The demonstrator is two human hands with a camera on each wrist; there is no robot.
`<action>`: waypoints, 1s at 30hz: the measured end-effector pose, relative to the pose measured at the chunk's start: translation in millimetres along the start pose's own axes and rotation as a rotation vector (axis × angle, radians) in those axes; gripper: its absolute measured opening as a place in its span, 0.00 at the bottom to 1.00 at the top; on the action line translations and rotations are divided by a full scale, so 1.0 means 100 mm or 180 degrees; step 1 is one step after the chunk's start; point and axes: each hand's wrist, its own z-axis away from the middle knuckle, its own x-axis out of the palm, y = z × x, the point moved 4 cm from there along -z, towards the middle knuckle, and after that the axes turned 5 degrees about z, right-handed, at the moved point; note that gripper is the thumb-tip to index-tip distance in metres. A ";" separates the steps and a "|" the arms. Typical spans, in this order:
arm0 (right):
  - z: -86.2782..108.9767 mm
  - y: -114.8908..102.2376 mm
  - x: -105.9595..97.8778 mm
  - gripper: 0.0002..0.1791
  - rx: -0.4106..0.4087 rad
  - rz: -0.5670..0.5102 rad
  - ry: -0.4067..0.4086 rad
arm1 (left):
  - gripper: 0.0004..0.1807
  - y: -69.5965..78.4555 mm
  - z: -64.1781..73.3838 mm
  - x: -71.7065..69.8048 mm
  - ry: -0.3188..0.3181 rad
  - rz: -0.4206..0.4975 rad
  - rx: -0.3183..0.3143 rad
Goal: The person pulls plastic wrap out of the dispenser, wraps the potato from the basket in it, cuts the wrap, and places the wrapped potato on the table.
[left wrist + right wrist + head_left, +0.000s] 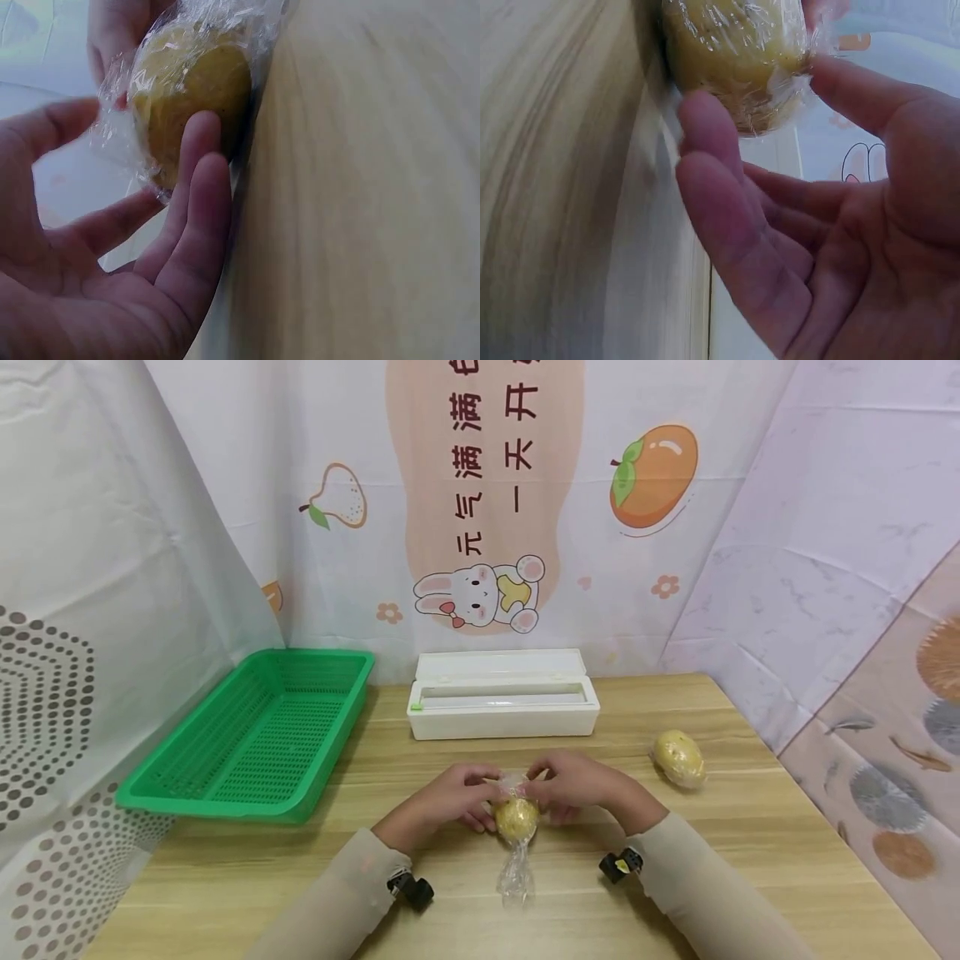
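Observation:
A yellow potato [517, 819] wrapped in clear cling film lies on the table between both hands. A twisted tail of the cling film [515, 875] trails from it toward the person. My left hand [459, 795] pinches the film at the potato's left far side, with its lower fingers against the potato [196, 90]. From the other side, my right hand [573, 783] pinches film at the far end; in the right wrist view its thumb touches the film beside the potato [727, 52]. The film's far edge is partly hidden by the fingers.
A white cling film box [504, 722] with its lid raised stands at the back of the wooden table [600, 910]. A green basket [300, 810] is at the left. Another film-wrapped potato [678, 758] lies at the right. Printed curtains hang behind and beside.

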 end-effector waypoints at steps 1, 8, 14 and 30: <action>0.01 0.00 0.01 0.28 0.0018 0.0007 -0.0066 | 0.26 0.00 0.01 -0.01 -0.0015 0.0054 -0.0011; 0.02 -0.02 0.06 0.20 -0.0027 -0.0117 -0.0341 | 0.31 -0.01 -0.02 -0.03 0.0067 0.0137 -0.0086; -0.03 0.02 0.07 0.18 -0.0126 -0.0309 -0.0361 | 0.26 -0.04 -0.04 -0.02 0.0038 0.0017 -0.0022; -0.12 0.07 0.10 0.27 -0.0161 -0.0485 -0.0005 | 0.23 -0.05 -0.07 -0.12 0.0336 -0.0031 0.0069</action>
